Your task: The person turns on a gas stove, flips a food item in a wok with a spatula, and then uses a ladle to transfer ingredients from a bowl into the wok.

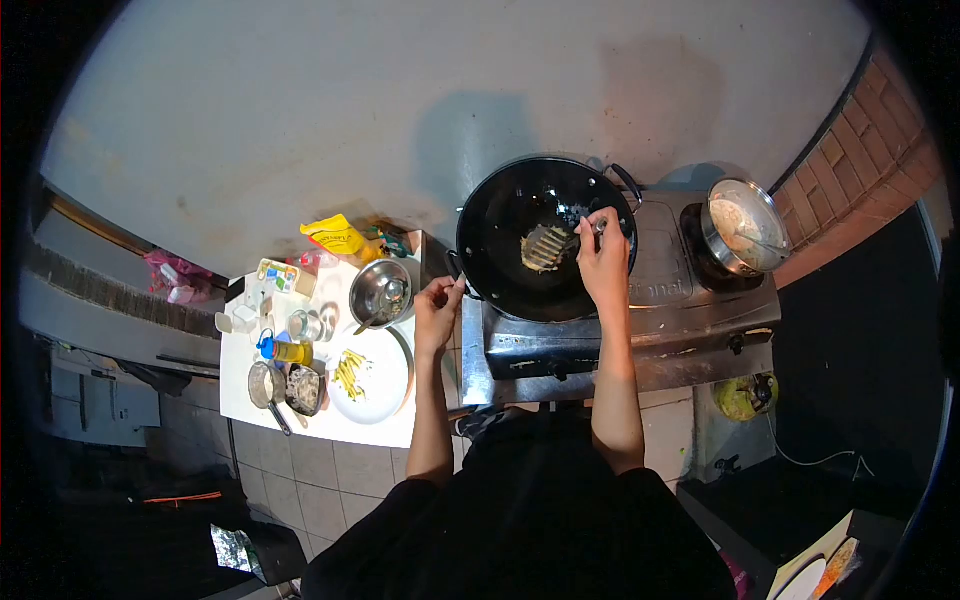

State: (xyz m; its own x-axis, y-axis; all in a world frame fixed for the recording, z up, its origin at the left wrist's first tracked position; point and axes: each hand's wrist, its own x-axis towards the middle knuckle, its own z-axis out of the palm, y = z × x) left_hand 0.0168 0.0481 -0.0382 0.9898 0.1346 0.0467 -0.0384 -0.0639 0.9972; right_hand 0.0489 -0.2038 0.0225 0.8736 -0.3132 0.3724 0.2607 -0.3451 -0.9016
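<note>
Pink bag (172,268) far left, brick wall (862,150) far right.

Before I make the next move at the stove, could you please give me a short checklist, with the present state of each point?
1. Right hand holds the turner: ok, fingers closed at its handle.
2. Turner inside the wok: ok, its blade is at the food.
3. Left hand grips the wok's left handle: cannot tell; it is close to it, but the grip is unclear.
4. Flame under the wok: cannot tell, hidden.
5. Pot seated on the stove: ok, though a utensil stands in it.
6. Plate free for serving: not ok, green strips lie on it.
</note>
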